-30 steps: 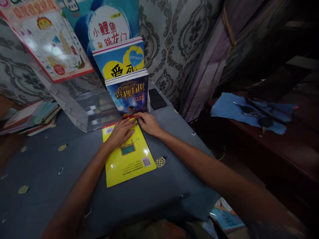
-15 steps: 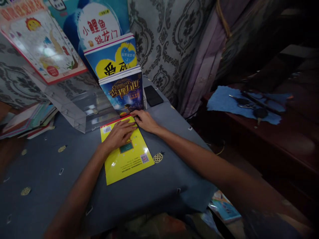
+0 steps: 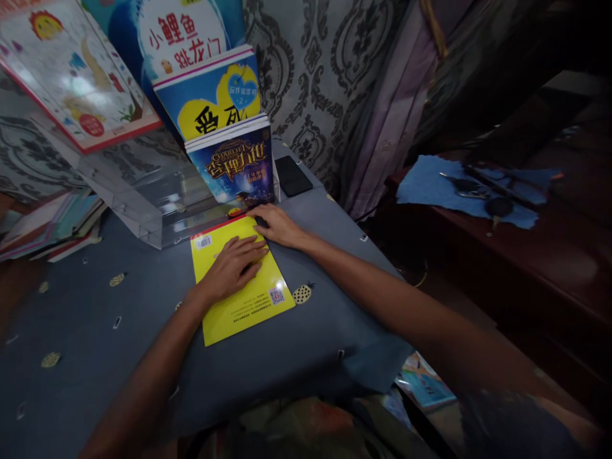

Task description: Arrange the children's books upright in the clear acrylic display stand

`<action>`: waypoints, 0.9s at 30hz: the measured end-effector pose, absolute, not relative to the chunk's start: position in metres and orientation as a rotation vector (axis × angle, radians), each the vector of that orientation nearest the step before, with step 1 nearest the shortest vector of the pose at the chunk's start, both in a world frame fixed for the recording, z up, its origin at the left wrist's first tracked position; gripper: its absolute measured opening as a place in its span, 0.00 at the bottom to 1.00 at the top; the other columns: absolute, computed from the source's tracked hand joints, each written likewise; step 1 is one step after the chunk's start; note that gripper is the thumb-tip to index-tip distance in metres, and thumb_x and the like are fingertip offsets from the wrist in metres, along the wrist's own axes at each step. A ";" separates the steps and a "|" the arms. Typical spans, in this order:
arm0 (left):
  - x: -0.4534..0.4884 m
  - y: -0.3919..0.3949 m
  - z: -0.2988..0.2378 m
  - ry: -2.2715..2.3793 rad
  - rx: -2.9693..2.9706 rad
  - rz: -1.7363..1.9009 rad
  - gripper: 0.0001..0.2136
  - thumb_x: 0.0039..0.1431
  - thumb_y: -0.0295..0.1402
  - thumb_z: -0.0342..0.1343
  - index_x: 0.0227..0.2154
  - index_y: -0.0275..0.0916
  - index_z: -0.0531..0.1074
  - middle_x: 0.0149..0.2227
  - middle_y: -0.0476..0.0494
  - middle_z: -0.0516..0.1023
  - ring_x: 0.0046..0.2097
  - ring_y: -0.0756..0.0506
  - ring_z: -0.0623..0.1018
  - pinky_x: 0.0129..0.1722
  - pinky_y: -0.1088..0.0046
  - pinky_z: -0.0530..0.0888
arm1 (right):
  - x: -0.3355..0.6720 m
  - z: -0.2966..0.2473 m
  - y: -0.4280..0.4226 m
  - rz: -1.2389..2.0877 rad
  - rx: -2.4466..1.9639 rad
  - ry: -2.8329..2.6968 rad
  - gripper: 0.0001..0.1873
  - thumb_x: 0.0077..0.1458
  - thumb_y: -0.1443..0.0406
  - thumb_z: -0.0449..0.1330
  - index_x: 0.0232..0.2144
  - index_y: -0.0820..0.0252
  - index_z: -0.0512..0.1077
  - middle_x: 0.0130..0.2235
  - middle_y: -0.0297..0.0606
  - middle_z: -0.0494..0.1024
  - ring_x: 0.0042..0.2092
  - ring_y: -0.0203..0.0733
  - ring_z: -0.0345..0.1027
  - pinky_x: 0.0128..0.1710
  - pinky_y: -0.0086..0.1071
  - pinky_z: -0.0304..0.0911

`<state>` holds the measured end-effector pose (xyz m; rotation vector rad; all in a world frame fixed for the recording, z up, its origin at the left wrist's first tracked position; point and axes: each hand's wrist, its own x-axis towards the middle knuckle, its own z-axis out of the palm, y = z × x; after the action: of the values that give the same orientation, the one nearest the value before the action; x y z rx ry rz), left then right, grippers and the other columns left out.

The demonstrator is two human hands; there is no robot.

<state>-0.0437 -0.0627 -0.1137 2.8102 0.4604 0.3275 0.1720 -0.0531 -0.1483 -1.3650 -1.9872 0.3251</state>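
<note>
A yellow book [image 3: 248, 315] lies flat on the cloth-covered table, a red strip along its far edge and a barcode at its far left. My left hand [image 3: 234, 268] rests on its middle, palm down, fingers stretched out and slightly apart. At the book's far right corner, my right hand [image 3: 275, 224] touches the edge with its fingers extended and its thumb apart; a dark patch shows between them. Just beyond stands a dark blue book [image 3: 239, 169] at the front of a clear acrylic rack [image 3: 148, 220].
Behind the blue book stand a blue-and-yellow book [image 3: 210, 95] and a larger picture book [image 3: 182, 32]. A white picture book [image 3: 76, 76] leans at the left. A black phone [image 3: 292, 176] lies right of the rack. A book pile [image 3: 52, 223] sits far left; blue cloth [image 3: 425, 188] with keys, right.
The view has shifted slightly, so the rack sits higher. My left hand has slid a little toward me and to the right across the yellow book. My right hand stays at the corner.
</note>
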 end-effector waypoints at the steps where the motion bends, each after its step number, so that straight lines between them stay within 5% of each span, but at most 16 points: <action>1: -0.042 -0.065 -0.114 0.459 2.829 0.339 0.17 0.71 0.35 0.47 0.57 0.43 0.73 0.60 0.39 0.76 0.66 0.38 0.69 0.64 0.44 0.64 | 0.172 -0.148 -0.054 0.318 -1.369 -1.997 0.20 0.58 0.71 0.58 0.53 0.64 0.74 0.51 0.47 0.78 0.51 0.51 0.69 0.55 0.44 0.62; 27: -0.051 -0.105 -0.107 0.247 2.838 0.201 0.16 0.70 0.37 0.48 0.56 0.47 0.75 0.60 0.43 0.76 0.66 0.38 0.68 0.67 0.43 0.57 | 0.173 -0.150 -0.074 0.212 -1.417 -2.193 0.20 0.66 0.61 0.56 0.58 0.60 0.70 0.61 0.47 0.72 0.62 0.54 0.63 0.62 0.49 0.56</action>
<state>-0.0508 -0.1052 -0.1072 2.8377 0.2467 0.2012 0.1734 -0.0743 -0.1496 -1.4170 -2.1931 0.2117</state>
